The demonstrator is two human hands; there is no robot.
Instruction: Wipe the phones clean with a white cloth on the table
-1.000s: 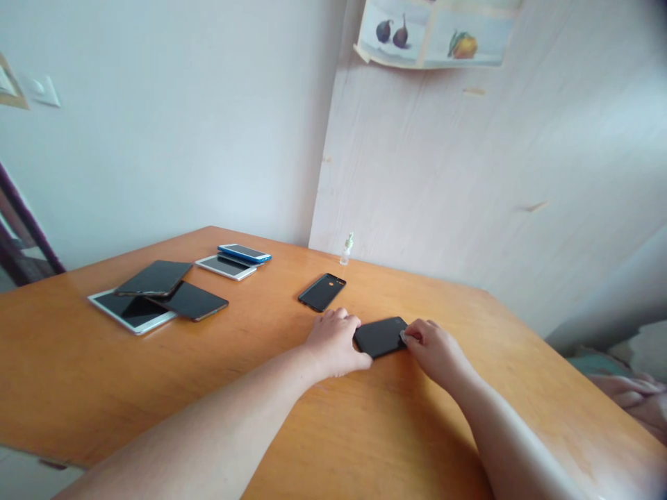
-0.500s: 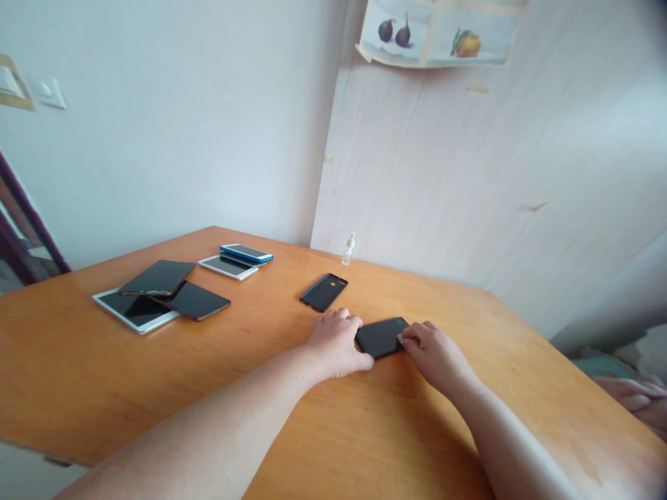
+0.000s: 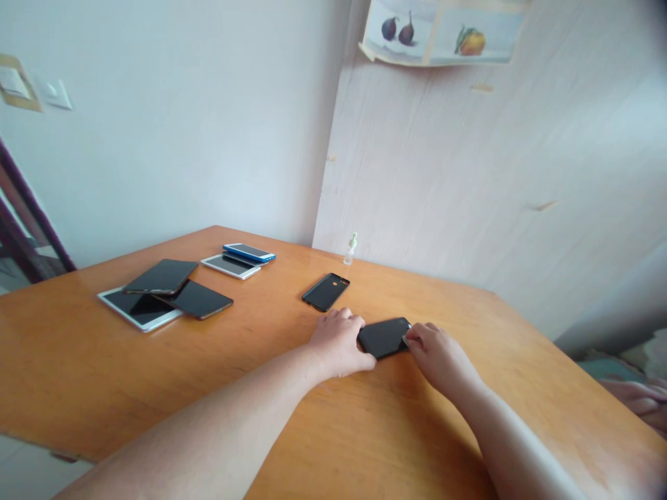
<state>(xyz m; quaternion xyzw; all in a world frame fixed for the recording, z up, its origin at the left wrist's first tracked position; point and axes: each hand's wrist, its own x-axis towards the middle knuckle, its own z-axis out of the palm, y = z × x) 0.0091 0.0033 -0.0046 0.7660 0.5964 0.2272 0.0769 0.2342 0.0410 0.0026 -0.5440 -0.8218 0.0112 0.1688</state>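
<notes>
A black phone [image 3: 384, 338] lies flat on the wooden table in front of me. My left hand [image 3: 341, 342] grips its left end, thumb on the near edge and fingers at the far side. At the phone's right end is my right hand [image 3: 431, 347], its fingers pinched together on a small whitish piece [image 3: 406, 341], perhaps cloth or paper, that touches the phone's surface. Most of that piece is hidden by the fingers. Just beyond my left hand rests an empty black phone case [image 3: 326, 292] with its inside facing up.
A small clear pump bottle [image 3: 351, 248] stands near the table's back edge. To the left lie a white tablet [image 3: 117, 298] with two dark devices [image 3: 161, 276] overlapping it, and a blue phone [image 3: 250, 251] on a white one [image 3: 229, 265]. Walls border the table [image 3: 271, 333] behind.
My right hand has shifted very slightly along the phone's right end. The whole view has moved a little; my left hand keeps its hold.
</notes>
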